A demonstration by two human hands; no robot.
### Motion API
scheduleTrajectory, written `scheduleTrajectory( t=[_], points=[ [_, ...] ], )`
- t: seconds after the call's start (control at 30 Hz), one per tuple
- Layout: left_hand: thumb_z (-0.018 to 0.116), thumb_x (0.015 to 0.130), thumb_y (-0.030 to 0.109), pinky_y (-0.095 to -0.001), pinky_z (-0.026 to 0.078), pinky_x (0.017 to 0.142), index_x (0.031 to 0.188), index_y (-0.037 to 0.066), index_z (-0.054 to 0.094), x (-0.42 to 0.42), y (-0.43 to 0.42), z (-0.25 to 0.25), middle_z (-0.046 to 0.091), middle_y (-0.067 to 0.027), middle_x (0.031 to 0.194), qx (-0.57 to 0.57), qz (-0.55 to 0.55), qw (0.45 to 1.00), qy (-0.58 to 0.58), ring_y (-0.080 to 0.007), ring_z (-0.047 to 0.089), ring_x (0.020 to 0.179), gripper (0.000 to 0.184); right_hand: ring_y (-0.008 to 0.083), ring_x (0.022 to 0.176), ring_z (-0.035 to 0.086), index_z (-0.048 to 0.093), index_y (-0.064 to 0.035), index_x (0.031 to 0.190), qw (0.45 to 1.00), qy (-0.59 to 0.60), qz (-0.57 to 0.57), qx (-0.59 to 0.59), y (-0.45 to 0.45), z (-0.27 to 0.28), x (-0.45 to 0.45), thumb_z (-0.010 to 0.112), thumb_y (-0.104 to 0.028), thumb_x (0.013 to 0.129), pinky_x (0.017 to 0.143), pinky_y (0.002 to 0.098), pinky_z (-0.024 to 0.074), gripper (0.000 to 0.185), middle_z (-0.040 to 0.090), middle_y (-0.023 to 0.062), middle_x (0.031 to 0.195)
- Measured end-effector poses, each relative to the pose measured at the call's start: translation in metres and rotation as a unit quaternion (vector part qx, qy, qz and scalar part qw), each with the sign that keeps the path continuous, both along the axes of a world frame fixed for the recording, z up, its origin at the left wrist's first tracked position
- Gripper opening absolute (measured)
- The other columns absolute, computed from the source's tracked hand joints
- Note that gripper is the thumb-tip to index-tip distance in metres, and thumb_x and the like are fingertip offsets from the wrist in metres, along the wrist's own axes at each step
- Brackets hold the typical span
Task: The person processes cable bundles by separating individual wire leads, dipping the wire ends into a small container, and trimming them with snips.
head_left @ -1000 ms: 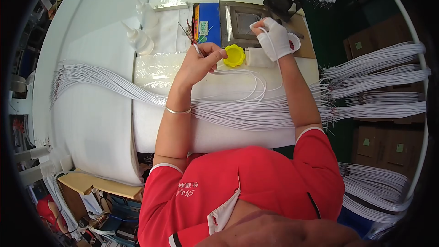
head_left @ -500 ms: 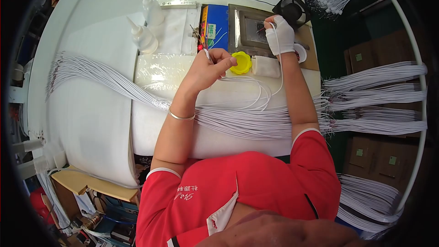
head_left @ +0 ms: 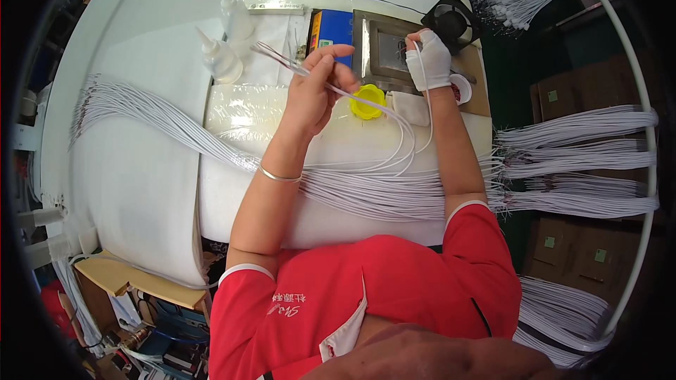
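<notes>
My left hand is closed around a few white cables. Their stripped ends with thin wires stick out to the upper left, and their tails curve back to the right. My right hand, in a white fingerless glove, pinches a white cable near its end. The fingertips are over the right side of a grey metal device with a recessed square top. A yellow scalloped dish lies between my hands, beside a folded whitish cloth. Nearest my body, a long bundle of white cables passes beneath both forearms.
A black fan stands behind my right hand, with a small white cup near the wrist. At the left are squeeze bottles; a blue box sits behind my left hand. Cable bundles hang by a white rail at the right.
My left hand has turned, and the cable ends in it now point to the upper left. My right hand stays by the metal device with its cable, barely shifted.
</notes>
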State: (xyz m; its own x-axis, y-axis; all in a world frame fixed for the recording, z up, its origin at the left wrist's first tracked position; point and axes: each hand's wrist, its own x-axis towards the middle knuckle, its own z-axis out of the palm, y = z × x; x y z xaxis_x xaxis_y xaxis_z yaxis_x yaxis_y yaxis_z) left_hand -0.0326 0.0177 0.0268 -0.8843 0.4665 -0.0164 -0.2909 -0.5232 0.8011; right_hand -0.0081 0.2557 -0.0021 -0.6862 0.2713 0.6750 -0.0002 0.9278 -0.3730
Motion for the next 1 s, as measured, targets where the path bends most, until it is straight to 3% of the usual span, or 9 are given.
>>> scheduleTrajectory(
  t=[0.1,0.23,0.5,1.0],
  points=[
    [0.041,0.093,0.022,-0.0179,0.03,0.042,0.106,0.003,0.054,-0.021,-0.007,0.015,0.045,0.0022,0.065,0.043,-0.203,0.968,-0.141,-0.0044,0.032,0.045,0.027,0.0279,0.069,0.06,0.058,-0.0051,0.077,1.0,-0.006,0.002,0.007,0.001,-0.002,0.003,0.064,-0.008,0.074,0.062,0.0335,0.0479,0.008,0.06,0.0114,0.073],
    [0.041,0.092,0.023,-0.0165,0.025,0.037,0.105,0.002,0.055,-0.043,0.005,0.02,0.042,0.0009,0.065,-0.012,-0.31,0.922,-0.234,-0.004,0.027,0.043,0.028,0.0291,0.069,0.06,0.058,-0.0089,0.075,0.999,-0.007,0.023,0.029,-0.001,0.0,-0.001,0.064,-0.011,0.071,0.061,0.0371,0.0483,0.007,0.061,0.01,0.073],
    [0.041,0.092,0.021,-0.0167,0.022,0.034,0.104,-0.001,0.055,-0.02,-0.005,-0.032,0.044,-0.0004,0.068,0.13,-0.334,0.884,-0.299,-0.004,0.028,0.043,0.028,0.029,0.069,0.06,0.058,-0.0096,0.073,0.997,-0.021,0.025,0.077,-0.005,-0.011,-0.008,0.063,-0.01,0.069,0.061,0.0382,0.0489,0.007,0.06,0.0095,0.073],
    [0.039,0.092,0.017,-0.0174,0.022,0.035,0.098,0.0,0.054,-0.021,-0.016,-0.028,0.043,0.0011,0.065,0.119,-0.261,0.923,-0.255,-0.0036,0.027,0.042,0.024,0.0282,0.068,0.059,0.057,-0.0102,0.072,0.991,-0.043,0.014,0.126,-0.006,-0.018,-0.011,0.064,-0.011,0.069,0.059,0.0384,0.0482,0.008,0.059,0.0084,0.071]
  ],
)
